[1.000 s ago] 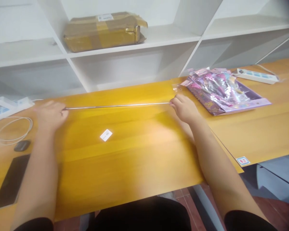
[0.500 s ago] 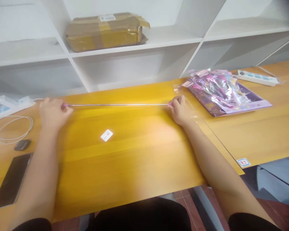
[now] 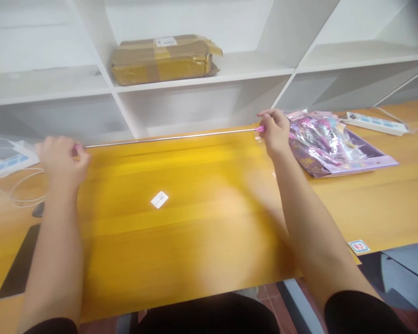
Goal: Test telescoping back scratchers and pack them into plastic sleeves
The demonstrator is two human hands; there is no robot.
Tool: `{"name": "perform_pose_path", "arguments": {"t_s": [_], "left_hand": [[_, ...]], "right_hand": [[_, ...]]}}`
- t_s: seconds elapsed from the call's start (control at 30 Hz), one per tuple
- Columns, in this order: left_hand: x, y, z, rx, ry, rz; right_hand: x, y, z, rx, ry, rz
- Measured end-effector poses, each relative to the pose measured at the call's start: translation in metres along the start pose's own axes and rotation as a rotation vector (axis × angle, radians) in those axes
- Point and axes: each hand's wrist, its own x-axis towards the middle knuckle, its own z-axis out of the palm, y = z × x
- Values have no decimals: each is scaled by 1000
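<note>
A thin silver metal rod with pink ends (image 3: pixel 170 138) stretches between my two hands above the far part of the table. My left hand (image 3: pixel 62 160) pinches its left end, where a bit of pink shows at the fingers. On the other side, my right hand (image 3: pixel 275 130) grips the pink right end, slightly higher in the picture than the left. Below the rod, a small white label card (image 3: pixel 159 200) lies on the wooden table (image 3: pixel 181 250). My fingers partly hide both ends of the rod.
Right of my right hand lies a purple box (image 3: pixel 376 162) heaped with plastic-wrapped pink items (image 3: pixel 320 137). Power strips (image 3: pixel 376 123) stand at both sides. A dark phone (image 3: pixel 19 269) lies by my left forearm. A taped carton (image 3: pixel 160 62) sits on the white shelf.
My hands have moved farther apart, and more of the rod shows between them. The right hand has risen away from the table's front; the left has shifted left. The camera view has tilted slightly.
</note>
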Motion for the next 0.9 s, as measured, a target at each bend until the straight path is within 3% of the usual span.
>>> {"name": "perform_pose_path", "arguments": {"t_s": [0.17, 0.4, 0.63, 0.9], "left_hand": [[-8, 12, -7, 29, -127, 26], [-19, 28, 0, 93, -257, 145], [-13, 37, 10, 230, -627, 0], [-16, 41, 14, 227, -612, -29]], "right_hand": [[11, 0, 6, 247, 10, 231], [-4, 22, 4, 216, 6, 381], [-11, 30, 22, 100, -29, 455], [-11, 44, 24, 91, -22, 439]]}}
